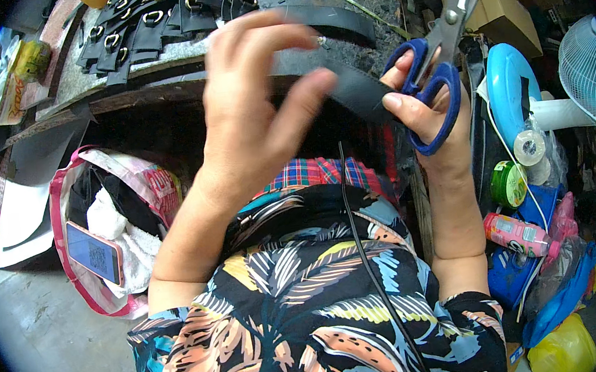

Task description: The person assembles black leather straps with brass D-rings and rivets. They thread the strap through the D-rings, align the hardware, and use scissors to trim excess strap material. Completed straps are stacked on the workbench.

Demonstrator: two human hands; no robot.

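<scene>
My right hand (433, 115) holds a pair of scissors (440, 74) with dark blue handles, blades pointing up and away. Its thumb and fingers also appear to pinch the end of a black strap (361, 94), which reaches left over the dark gap at the table's near edge. My left hand (244, 104) is raised left of the strap, thumb and fingers apart and a little blurred, with nothing visible between them. On the far part of the table lie several black straps with metal rings (140, 24). Another black band (331, 20) curves behind my left fingertips.
A pink-edged bag (62, 183) with a white cloth and a phone (94, 253) stands at the left. On the right are a white fan (590, 72), a blue round lid-like thing (510, 77), a pink bottle (517, 234) and cardboard boxes (502, 8). A thin black cord (364, 252) hangs before me.
</scene>
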